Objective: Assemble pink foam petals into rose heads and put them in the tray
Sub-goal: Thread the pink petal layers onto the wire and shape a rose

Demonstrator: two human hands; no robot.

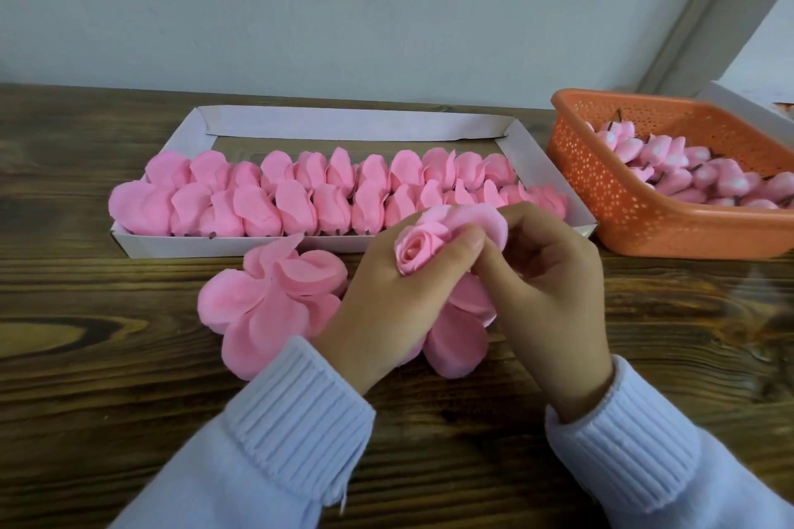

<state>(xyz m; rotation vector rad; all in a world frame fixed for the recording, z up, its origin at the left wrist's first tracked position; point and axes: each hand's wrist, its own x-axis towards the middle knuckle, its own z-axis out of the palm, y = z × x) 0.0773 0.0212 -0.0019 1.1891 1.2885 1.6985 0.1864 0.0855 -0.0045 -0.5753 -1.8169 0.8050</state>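
Note:
A pink foam rose bud (416,250) with a petal layer (481,219) spread behind it is held above the table. My left hand (386,305) grips the bud between thumb and fingers. My right hand (545,288) curls round the petal layer from the right, fingers pinching at its base. Loose flat pink petals (266,305) lie in a pile on the wooden table under and left of my hands. The white cardboard tray (206,244) behind them holds two rows of finished pink rose heads (296,193).
An orange perforated plastic basket (618,193) at the right holds several pink buds on short dark stems (670,168). A white box edge shows behind it. A pale wall runs along the table's far edge. Bare wooden tabletop lies to the left and near me.

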